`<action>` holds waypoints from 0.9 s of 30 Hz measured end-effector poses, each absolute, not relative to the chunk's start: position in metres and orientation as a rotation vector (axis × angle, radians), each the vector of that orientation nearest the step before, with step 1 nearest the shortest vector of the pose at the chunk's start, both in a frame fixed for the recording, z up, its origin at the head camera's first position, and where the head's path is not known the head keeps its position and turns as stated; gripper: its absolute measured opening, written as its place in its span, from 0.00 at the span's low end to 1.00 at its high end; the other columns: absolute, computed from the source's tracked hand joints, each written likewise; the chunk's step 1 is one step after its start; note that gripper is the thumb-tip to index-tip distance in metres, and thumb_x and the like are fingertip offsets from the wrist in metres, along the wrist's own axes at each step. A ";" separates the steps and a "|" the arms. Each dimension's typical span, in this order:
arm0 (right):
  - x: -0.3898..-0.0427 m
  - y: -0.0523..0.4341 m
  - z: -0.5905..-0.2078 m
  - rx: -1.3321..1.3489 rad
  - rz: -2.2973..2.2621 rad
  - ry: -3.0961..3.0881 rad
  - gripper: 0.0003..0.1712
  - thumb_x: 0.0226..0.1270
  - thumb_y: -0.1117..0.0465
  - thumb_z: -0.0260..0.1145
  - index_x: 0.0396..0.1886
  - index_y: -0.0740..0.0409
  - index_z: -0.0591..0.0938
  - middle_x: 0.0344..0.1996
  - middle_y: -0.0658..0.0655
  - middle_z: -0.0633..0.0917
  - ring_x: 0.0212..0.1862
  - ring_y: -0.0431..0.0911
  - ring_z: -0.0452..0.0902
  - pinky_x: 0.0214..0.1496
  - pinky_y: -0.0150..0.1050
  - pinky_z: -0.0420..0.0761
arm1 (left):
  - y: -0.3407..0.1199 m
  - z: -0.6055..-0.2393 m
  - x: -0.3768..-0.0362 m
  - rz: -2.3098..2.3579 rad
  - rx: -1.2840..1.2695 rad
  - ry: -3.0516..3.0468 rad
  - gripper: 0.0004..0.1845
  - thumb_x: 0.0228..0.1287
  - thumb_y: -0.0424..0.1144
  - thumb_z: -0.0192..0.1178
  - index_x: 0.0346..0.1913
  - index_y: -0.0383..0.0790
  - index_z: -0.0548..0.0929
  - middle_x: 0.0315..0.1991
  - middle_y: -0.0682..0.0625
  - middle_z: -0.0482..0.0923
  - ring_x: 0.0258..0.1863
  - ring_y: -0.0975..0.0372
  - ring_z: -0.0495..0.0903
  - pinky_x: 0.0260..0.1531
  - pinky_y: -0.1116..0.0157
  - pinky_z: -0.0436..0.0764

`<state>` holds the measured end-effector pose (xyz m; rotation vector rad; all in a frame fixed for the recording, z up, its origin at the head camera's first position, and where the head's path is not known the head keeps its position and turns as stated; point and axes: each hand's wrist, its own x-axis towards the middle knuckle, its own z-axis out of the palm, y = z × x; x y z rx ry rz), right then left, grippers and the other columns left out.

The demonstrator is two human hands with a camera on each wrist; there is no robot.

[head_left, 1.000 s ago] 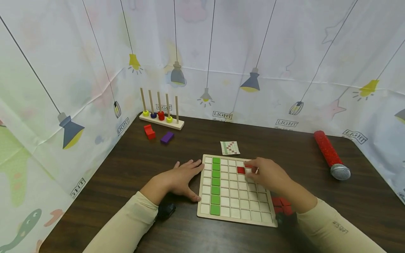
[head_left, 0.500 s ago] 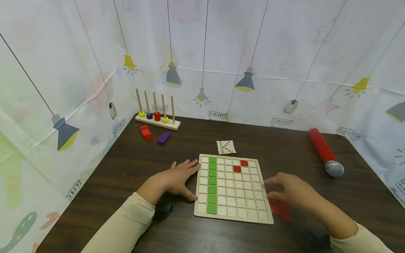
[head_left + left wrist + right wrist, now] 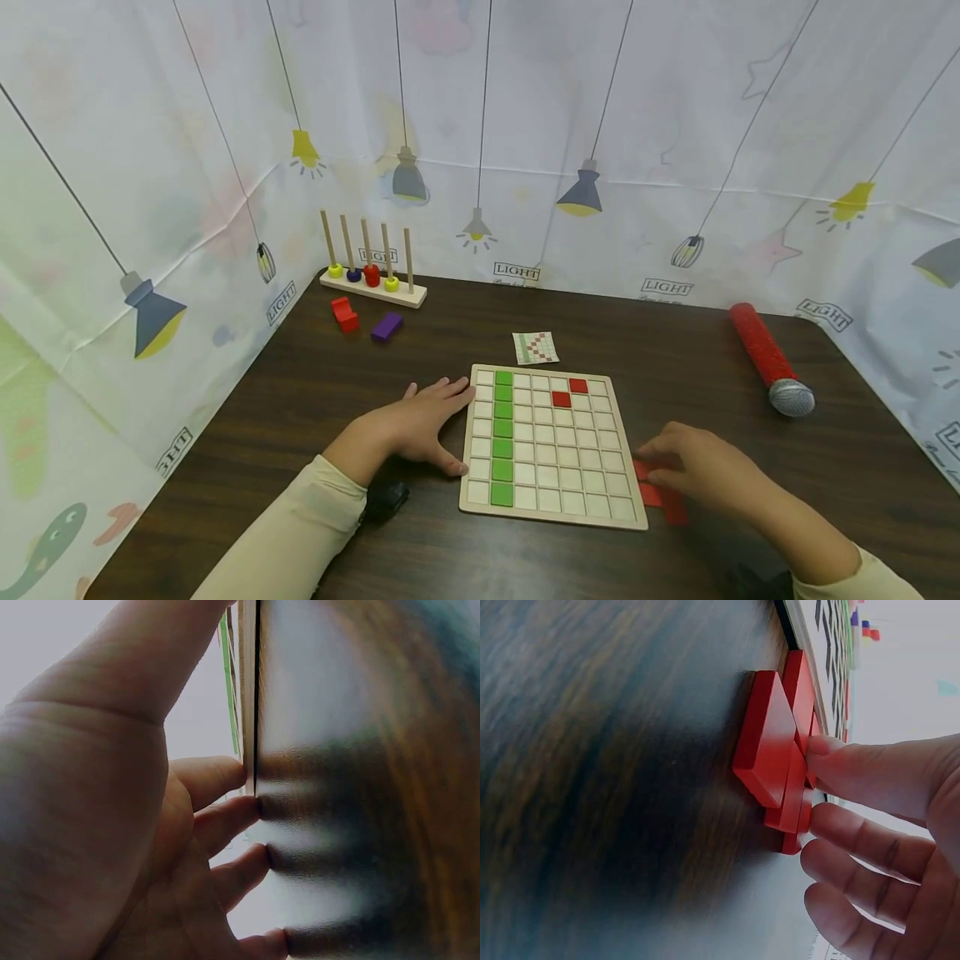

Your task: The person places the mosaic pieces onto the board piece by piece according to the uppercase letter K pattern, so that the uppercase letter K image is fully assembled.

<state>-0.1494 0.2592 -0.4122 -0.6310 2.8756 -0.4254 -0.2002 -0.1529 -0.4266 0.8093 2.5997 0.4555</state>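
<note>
A square wooden grid board [image 3: 555, 518] lies on the dark table, with pale cells showing. One column holds green tiles [image 3: 502, 450]. Two red tiles [image 3: 562, 399] sit diagonally near the far right. My left hand [image 3: 420, 425] lies along the board's left edge, fingers spread; in the left wrist view several fingertips touch the table. My right hand [image 3: 705, 468] is over a heap of loose red tiles [image 3: 769, 742] beside the board's right edge. Its thumb touches a tile in the right wrist view; whether it pinches one is hidden.
Behind the board lies a small pattern card [image 3: 536, 348]. A peg stacker [image 3: 375, 287] with coloured beads stands at the back left, near a red block [image 3: 345, 315] and a purple block [image 3: 387, 327]. A red microphone [image 3: 768, 358] lies at the right.
My right hand has left the red tile in the board's far row and moved right and nearer to the loose red tiles. The left hand stays at the board's left edge.
</note>
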 end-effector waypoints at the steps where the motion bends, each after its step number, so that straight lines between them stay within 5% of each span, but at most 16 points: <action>1: -0.149 0.259 -0.412 -0.635 -0.426 2.878 0.15 0.58 0.58 0.79 0.46 0.49 0.91 0.35 0.41 0.79 0.35 0.37 0.73 0.36 0.40 0.77 | -0.153 -0.426 -0.200 0.455 0.809 2.600 0.61 0.55 0.63 0.74 0.83 0.49 0.50 0.83 0.50 0.42 0.81 0.52 0.40 0.72 0.38 0.40; 9: -0.153 0.258 -0.413 -0.563 -0.422 2.892 0.12 0.57 0.57 0.80 0.39 0.44 0.86 0.37 0.43 0.81 0.38 0.42 0.77 0.41 0.48 0.80 | -0.152 -0.426 -0.201 0.454 0.807 2.600 0.61 0.54 0.63 0.74 0.83 0.49 0.50 0.83 0.50 0.42 0.81 0.52 0.40 0.72 0.38 0.40; 18: -0.169 0.264 -0.424 -0.422 -0.595 2.915 0.13 0.63 0.57 0.77 0.41 0.50 0.81 0.34 0.47 0.82 0.35 0.44 0.76 0.36 0.45 0.76 | -0.154 -0.429 -0.200 0.470 0.823 2.601 0.61 0.54 0.64 0.74 0.83 0.47 0.50 0.83 0.49 0.43 0.81 0.51 0.40 0.72 0.38 0.40; 27: -0.193 0.265 -0.424 -0.360 -0.798 2.930 0.10 0.67 0.58 0.73 0.44 0.56 0.84 0.37 0.51 0.86 0.41 0.50 0.81 0.42 0.51 0.81 | -0.154 -0.428 -0.201 0.468 0.816 2.606 0.61 0.54 0.64 0.74 0.83 0.48 0.51 0.83 0.50 0.43 0.81 0.52 0.40 0.73 0.39 0.40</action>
